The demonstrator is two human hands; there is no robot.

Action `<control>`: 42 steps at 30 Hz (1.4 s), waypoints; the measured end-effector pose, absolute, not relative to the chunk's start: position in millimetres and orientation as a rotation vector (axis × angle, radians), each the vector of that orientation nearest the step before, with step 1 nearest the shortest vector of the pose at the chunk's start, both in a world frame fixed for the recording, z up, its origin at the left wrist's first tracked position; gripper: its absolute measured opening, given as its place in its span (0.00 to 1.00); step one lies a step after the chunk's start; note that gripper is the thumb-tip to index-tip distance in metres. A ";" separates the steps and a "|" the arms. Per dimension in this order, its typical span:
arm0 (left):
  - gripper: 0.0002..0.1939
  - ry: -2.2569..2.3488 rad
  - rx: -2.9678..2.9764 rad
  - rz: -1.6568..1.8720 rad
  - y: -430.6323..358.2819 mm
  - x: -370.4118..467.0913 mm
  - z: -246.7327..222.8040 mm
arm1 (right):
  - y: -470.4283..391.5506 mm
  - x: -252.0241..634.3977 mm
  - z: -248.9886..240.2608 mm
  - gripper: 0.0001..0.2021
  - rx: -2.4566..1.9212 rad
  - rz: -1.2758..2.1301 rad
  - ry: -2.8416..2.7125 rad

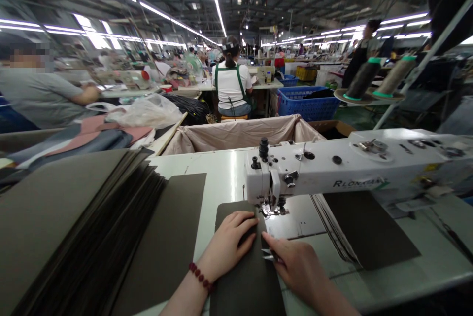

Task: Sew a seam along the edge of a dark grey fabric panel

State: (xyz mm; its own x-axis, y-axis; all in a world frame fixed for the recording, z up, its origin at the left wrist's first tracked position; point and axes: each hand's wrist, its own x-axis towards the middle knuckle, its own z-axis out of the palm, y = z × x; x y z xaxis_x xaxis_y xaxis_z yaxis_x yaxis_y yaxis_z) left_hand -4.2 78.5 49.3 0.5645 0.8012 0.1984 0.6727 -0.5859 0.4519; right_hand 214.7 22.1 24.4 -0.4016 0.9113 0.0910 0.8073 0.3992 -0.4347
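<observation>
A dark olive panel [240, 266] lies lengthwise before me, its far end beside the presser foot [273, 209] of a white sewing machine [306, 168]. My left hand [234, 237] rests flat on the panel with fingers stretched towards the foot. On the panel's right edge, the index finger of my right hand [297, 262] touches down. That hand is closed round small thread snips [270, 255], whose metal blades point left over the panel; their handles are mostly hidden in the palm.
A thick stack of dark panels [74, 212] fans across the left, beside a single panel [170, 232]. More panels [369, 232] lie under the machine arm. Behind the table are a cloth-lined bin [236, 136], a blue basket [308, 104] and seated co-workers. Thread cones [364, 79] stand at right.
</observation>
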 end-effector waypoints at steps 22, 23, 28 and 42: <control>0.20 1.208 2.552 0.541 80.5 -4.3 42.4 | 21.2 215.8 32.0 0.28 -1.492 0.496 -2.310; 0.20 1.207 2.554 0.543 80.4 -4.2 42.3 | 20.9 215.6 32.4 0.28 -1.493 0.502 -2.309; 0.20 1.194 2.571 0.555 80.7 -5.1 41.0 | 20.2 215.3 31.4 0.28 -1.485 0.508 -2.308; 0.20 1.187 2.585 0.553 81.3 -6.0 38.2 | 21.4 216.4 28.8 0.27 -1.486 0.508 -2.290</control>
State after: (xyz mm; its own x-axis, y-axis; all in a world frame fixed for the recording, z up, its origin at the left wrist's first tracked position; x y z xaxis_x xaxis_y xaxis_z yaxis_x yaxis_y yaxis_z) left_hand -6.0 81.3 38.2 0.5979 0.7659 0.2363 0.6738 -0.6400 0.3694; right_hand 216.4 21.4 28.8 -0.3804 0.9189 0.1047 0.7886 0.3814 -0.4824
